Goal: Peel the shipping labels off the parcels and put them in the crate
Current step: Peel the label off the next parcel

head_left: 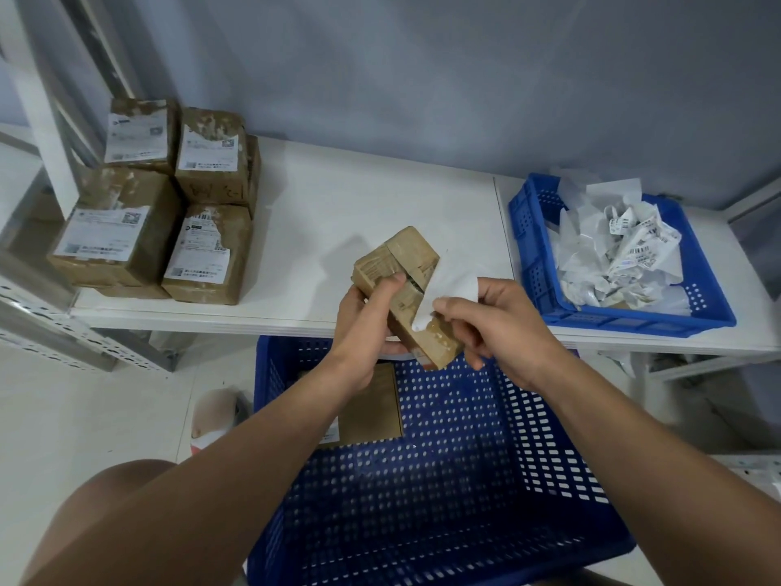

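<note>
My left hand [367,317] grips a brown taped parcel [408,264] from its left side, held over the table's front edge. A white shipping label [450,285] is partly lifted off the parcel, and my right hand [492,319] pinches its lower corner between thumb and forefinger. Several labelled parcels [148,205] are stacked at the table's far left. A small blue crate [532,255] at the right holds a heap of crumpled labels [621,255].
A large blue perforated crate [486,458] stands on the floor below my arms with one brown parcel [376,408] lying in it. The white table [338,196] backs onto a grey wall. A metal shelf frame [38,289] stands at the left.
</note>
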